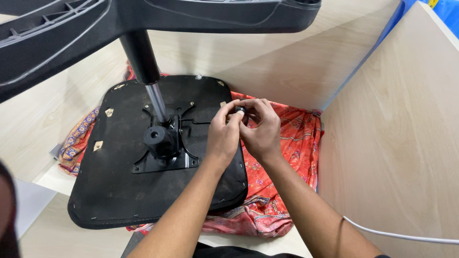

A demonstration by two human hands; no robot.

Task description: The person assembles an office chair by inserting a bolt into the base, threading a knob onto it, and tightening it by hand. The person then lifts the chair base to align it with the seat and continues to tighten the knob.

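Observation:
An upturned black chair seat [119, 191] lies on a red patterned cloth [296, 143]. A black metal mechanism plate [165, 153] is fixed at its middle, and a chrome gas-lift column [155, 98] rises from it to the black chair base [71, 28] at the top of the view. My left hand [224, 134] and my right hand [260, 129] meet above the seat's right edge. Together their fingertips pinch a small black round part [240, 111]. I cannot tell what kind of part it is.
Light wooden panels enclose the spot: a back wall [287, 62] and a right-hand wall [397, 143]. The seat and cloth rest on a light wooden tabletop [43, 229]. A white cable [406, 235] crosses the lower right. A dark blurred shape fills the lower left corner.

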